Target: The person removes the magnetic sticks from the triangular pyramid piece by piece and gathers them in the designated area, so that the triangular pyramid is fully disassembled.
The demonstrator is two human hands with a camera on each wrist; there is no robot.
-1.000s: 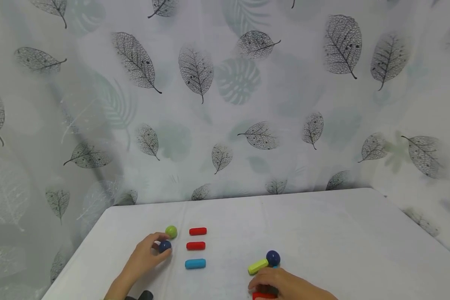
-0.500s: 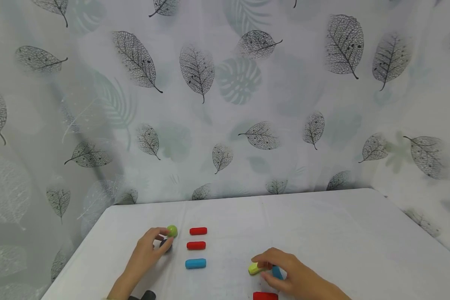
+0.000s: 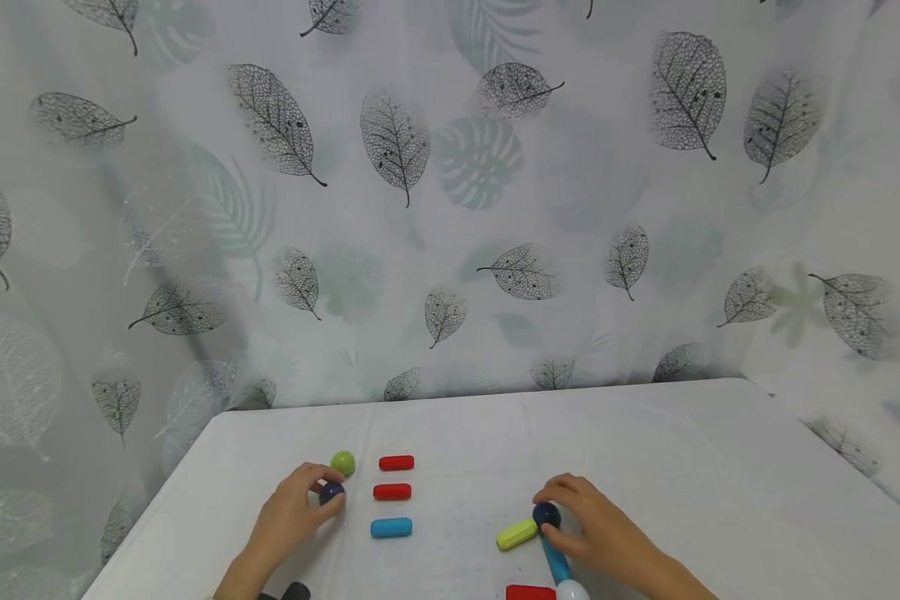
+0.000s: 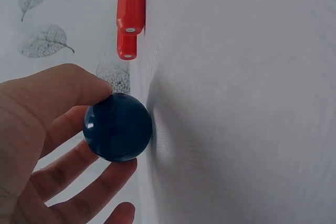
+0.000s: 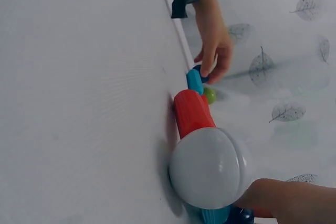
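My left hand pinches a dark blue ball between thumb and fingers, on the white table. A green ball lies just beyond those fingertips. On the right, my right hand holds another dark blue ball between thumb and fingers. That ball meets one end of a yellow-green rod and one end of a blue rod. At the blue rod's near end is a white ball, beside a red rod. In the right wrist view, the right-hand ball is mostly hidden.
Between the hands, two red rods and a shorter-looking blue rod lie in a column. A dark object shows at the bottom edge near the left wrist. A leaf-patterned curtain hangs behind the table.
My right hand has moved from near the red rod, away from me, up to the dark blue ball and now grips it. The left hand shifted slightly and stays at its ball.
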